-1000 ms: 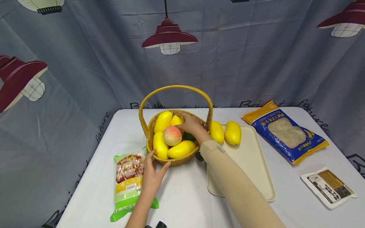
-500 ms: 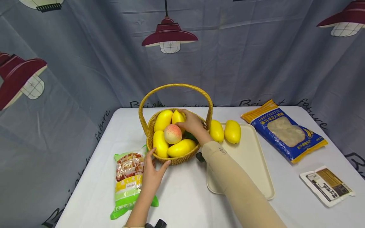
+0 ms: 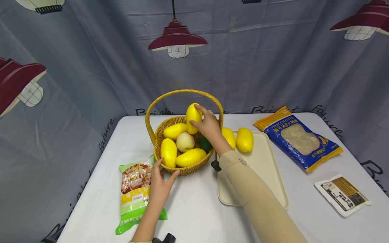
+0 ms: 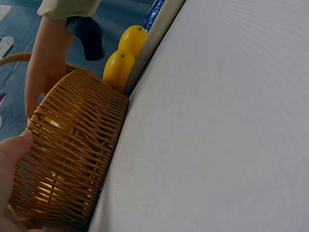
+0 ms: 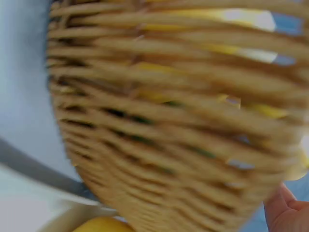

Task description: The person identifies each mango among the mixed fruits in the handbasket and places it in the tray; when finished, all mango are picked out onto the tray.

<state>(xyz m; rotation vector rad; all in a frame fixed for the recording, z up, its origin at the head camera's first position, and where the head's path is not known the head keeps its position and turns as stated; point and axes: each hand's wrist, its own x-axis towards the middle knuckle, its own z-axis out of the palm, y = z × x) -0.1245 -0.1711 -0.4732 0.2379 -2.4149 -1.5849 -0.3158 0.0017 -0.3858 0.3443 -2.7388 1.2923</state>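
My right hand (image 3: pixel 211 126) pinches a yellow mango (image 3: pixel 193 114) between fingers and thumb, holding it upright at the back rim of a wicker basket (image 3: pixel 194 169) with a tall arched handle. Inside the basket lie several more yellow mangoes (image 3: pixel 190 157), a pale peach (image 3: pixel 185 142) in the middle and a dark green fruit (image 3: pixel 205 144), partly hidden by my right wrist. My left hand (image 3: pixel 159 189) holds the basket's near left side; in the left wrist view its thumb (image 4: pixel 20 144) lies against the weave. Basket weave fills most of the blurred right wrist view.
Right of the basket, a cream tray (image 3: pixel 258 168) carries two yellow mangoes (image 3: pixel 244 139). Beyond it lie a blue orecchiette bag (image 3: pixel 299 138) and a small flat packet (image 3: pixel 342 195). A green-and-yellow food bag (image 3: pixel 135 195) lies beside my left arm. A grey curtain (image 3: pixel 243 67) hangs behind.
My right hand has raised the mango from among the basket's fruit. The peach has rolled, showing a paler side, and the back left mango has tipped sideways. My left hand stays at the basket.
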